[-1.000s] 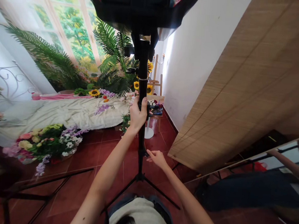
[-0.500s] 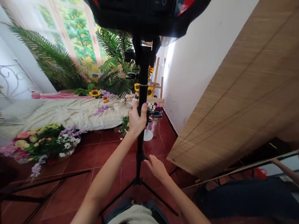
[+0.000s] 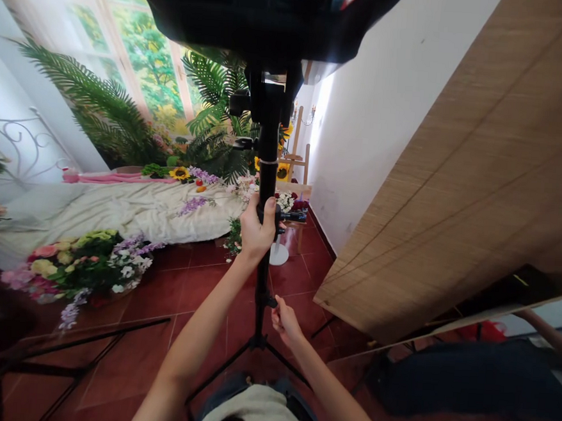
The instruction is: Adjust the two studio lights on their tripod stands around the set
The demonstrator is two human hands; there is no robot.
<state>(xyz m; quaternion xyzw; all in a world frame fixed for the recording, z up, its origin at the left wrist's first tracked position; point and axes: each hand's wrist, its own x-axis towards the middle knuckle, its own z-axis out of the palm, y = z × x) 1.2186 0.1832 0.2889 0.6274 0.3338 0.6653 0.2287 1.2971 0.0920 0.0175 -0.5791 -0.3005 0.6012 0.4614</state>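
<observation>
Upright before me stands a black light stand [image 3: 266,180], its legs spread on the floor. A bulky black lamp housing [image 3: 270,17] with red patches tops it, partly cut off by the upper edge. My left hand [image 3: 256,234] is wrapped round the pole at its upper collar, thumb up. Lower down, my right hand [image 3: 286,323] has its fingers curled and its thumb and fingertips closed on a small black knob [image 3: 271,301] at the pole's right side. Part of the knob is hidden by the fingers.
A bed with a cream cover [image 3: 175,213] lies beyond, with a flower arrangement [image 3: 85,261] before it. Black metal legs [image 3: 79,350] stand at left. A large tan woven panel [image 3: 422,182] leans on the right, and a wooden easel [image 3: 297,154] stands behind.
My right hand has gone from outstretched fingers to curled ones at the knob, and the knob's angle looks different. My left hand keeps its place on the pole.
</observation>
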